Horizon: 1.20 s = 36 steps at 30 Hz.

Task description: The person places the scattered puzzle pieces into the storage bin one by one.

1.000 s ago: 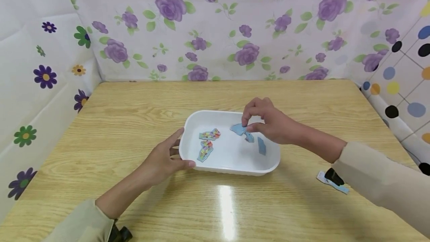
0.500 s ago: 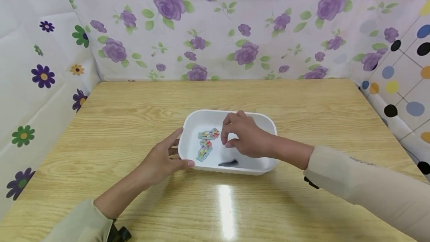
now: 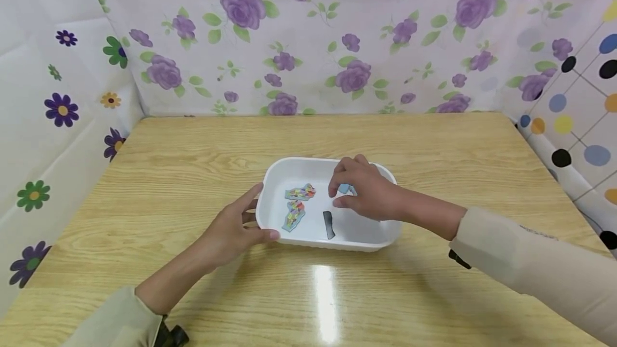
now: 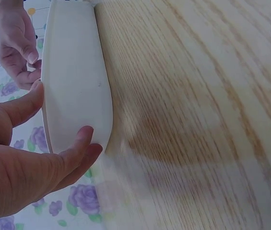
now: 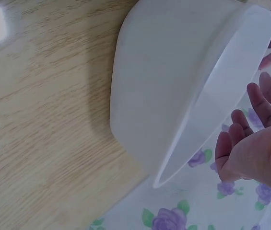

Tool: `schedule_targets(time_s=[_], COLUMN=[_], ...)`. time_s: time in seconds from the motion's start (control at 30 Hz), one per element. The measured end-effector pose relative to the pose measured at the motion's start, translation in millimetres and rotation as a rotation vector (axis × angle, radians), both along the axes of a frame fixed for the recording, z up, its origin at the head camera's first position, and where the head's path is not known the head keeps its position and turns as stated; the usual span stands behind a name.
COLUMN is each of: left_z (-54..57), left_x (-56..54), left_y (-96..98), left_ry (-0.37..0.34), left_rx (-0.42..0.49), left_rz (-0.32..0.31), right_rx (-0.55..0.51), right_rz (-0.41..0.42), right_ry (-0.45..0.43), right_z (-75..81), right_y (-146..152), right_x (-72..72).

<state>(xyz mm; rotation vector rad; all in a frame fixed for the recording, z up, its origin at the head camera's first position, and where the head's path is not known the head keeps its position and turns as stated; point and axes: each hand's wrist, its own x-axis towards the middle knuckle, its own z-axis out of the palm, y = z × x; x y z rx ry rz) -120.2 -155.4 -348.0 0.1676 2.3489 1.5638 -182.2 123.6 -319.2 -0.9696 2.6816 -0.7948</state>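
Observation:
A white plastic tray (image 3: pixel 308 241) stands on the table. My left hand (image 3: pixel 231 234) grips its left end, thumb at the front rim and fingers along the outer wall (image 4: pixel 75 62). Inside, two multicoloured cut-out pieces (image 3: pixel 300 192) lie at the left. A dark strip-shaped piece (image 3: pixel 329 225) rests near the middle front. Above the right half hovers my right hand (image 3: pixel 363 191), fingers loosely bent, with a visible gap between thumb and index finger and nothing held. Light blue pieces (image 3: pixel 345 189) show partly behind it; the hand hides the rest of that end.
The tray sits mid-way on a wood-grain table (image 3: pixel 193 159). A purple-flowered sheet (image 3: pixel 308 36) hangs along the table's back edge, with patterned sheets at both sides.
My right hand has moved left from the tray's right end, then slightly back right. The dark piece has appeared in the tray and turned lengthwise. The left hand keeps its hold.

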Motion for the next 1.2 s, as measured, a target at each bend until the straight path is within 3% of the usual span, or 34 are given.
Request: schedule_targets(time_s=[0.4, 1.2], left_z=[2.8, 4.2], left_x=[0.8, 2.0], left_y=[0.5, 1.3], left_ry=[-0.017, -0.023], left_rx=[0.006, -0.016], left_rz=[0.005, 0.014], right_rx=[-0.125, -0.132], right_rz=[-0.015, -0.064], right_ry=[0.025, -0.031], right_z=[1.8, 5.4], right_y=[24.6, 84.1], right_x=[0.3, 3.9])
